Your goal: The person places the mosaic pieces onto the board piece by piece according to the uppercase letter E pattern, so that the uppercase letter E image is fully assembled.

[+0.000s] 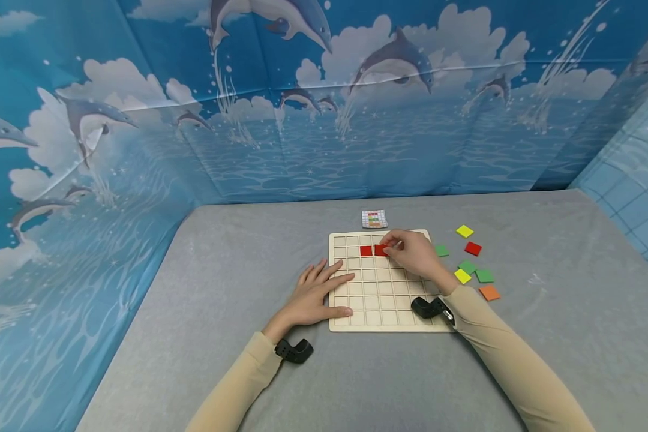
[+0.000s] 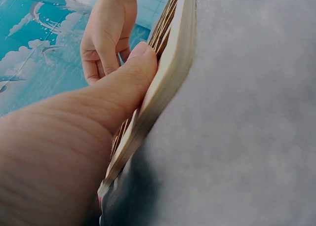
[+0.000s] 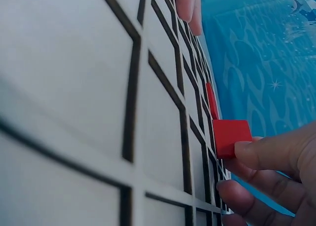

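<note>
A wooden grid board (image 1: 369, 302) with square cells lies on the grey table. My left hand (image 1: 311, 296) rests over its left edge, fingers spread and straight; in the left wrist view the thumb (image 2: 140, 68) presses on the rim. Between thumb and fingers my right hand (image 1: 417, 255) pinches a red square tile (image 3: 229, 137) over the upper part of the grid. In the right wrist view that tile is tilted up from the board. Just left of it another red tile (image 1: 366, 251) sits in a cell.
A small card (image 1: 375, 219) with a coloured grid pattern lies behind the board. To the board's right are loose tiles: yellow (image 1: 464, 231), red (image 1: 473, 248), green (image 1: 484, 276) and orange (image 1: 489, 293). A dolphin-print curtain (image 1: 324, 156) hangs along the table's far edge.
</note>
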`<state>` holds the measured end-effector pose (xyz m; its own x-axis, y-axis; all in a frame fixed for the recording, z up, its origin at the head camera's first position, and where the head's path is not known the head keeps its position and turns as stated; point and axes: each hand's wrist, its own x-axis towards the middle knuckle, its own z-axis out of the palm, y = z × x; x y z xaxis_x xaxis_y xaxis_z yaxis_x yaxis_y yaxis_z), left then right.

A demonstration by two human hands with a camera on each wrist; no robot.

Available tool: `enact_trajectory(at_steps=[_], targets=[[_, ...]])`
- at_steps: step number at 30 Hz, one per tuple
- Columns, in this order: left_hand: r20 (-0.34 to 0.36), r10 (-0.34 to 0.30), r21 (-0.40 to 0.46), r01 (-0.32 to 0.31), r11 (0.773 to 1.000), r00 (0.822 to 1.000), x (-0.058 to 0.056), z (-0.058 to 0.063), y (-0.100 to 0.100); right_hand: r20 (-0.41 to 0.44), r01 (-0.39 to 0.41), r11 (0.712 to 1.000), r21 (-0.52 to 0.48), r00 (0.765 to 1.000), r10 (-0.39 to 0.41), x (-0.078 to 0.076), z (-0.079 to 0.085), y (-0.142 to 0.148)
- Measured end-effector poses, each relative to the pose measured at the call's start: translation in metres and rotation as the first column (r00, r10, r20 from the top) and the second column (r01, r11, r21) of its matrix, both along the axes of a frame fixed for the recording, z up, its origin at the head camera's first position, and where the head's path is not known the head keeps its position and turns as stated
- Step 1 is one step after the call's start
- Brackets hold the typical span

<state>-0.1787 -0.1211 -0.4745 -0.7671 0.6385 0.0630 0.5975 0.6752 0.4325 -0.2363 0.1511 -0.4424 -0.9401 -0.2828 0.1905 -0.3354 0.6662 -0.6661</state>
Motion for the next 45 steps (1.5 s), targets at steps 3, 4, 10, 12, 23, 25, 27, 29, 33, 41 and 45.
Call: enact_trajectory(at_steps=[3, 4, 10, 12, 23, 25, 27, 29, 33, 41, 45], targets=[[-0.007, 0.0, 0.002, 0.0, 1.0, 1.0, 0.0, -0.001, 0.0, -0.008, 0.004, 1.0, 0.011, 1.0, -0.004, -0.001, -0.001, -0.001], [-0.006, 0.0, 0.002, 0.0, 1.0, 1.0, 0.0, -0.001, 0.0, -0.01, 0.005, 1.0, 0.015, 1.0, -0.005, -0.001, -0.002, -0.001], [-0.001, 0.002, -0.004, -0.002, 1.0, 1.0, 0.0, -0.001, 0.0, -0.018, -0.011, 0.999, 0.047, 1.0, 0.012, -0.001, -0.003, 0.001], [-0.002, 0.001, -0.002, -0.001, 1.0, 1.0, 0.0, 0.0, 0.0, -0.02, -0.024, 0.998, 0.06, 0.999, 0.026, -0.001, -0.002, 0.002], [-0.001, 0.002, -0.002, -0.002, 1.0, 1.0, 0.0, 0.002, 0.0, -0.02, -0.073, 0.989, 0.13, 0.997, 0.076, 0.002, 0.0, 0.004], [-0.001, 0.0, 0.004, 0.0, 1.0, 1.0, 0.0, 0.002, 0.0, -0.003, -0.075, 0.988, 0.132, 0.997, 0.076, 0.003, 0.0, 0.004], [-0.002, -0.001, 0.009, 0.001, 1.0, 1.0, 0.0, 0.001, 0.0, 0.011, -0.078, 0.988, 0.132, 0.997, 0.077, 0.004, 0.0, 0.004], [-0.002, 0.001, 0.011, -0.001, 1.0, 1.0, 0.001, 0.001, 0.0, 0.018, -0.077, 0.988, 0.133, 0.997, 0.076, 0.004, 0.0, 0.003], [-0.001, 0.004, 0.004, -0.004, 1.0, 1.0, 0.001, 0.002, 0.0, 0.022, -0.082, 0.988, 0.127, 0.997, 0.08, 0.005, 0.0, 0.004], [0.004, 0.001, 0.007, -0.001, 1.0, 1.0, 0.0, 0.0, 0.0, 0.017, -0.127, 0.989, 0.076, 0.992, 0.126, 0.006, -0.002, 0.011], [0.003, 0.002, 0.002, -0.002, 1.0, 1.0, 0.0, 0.0, 0.0, 0.016, -0.179, 0.984, 0.013, 0.984, 0.179, 0.008, -0.002, 0.019]])
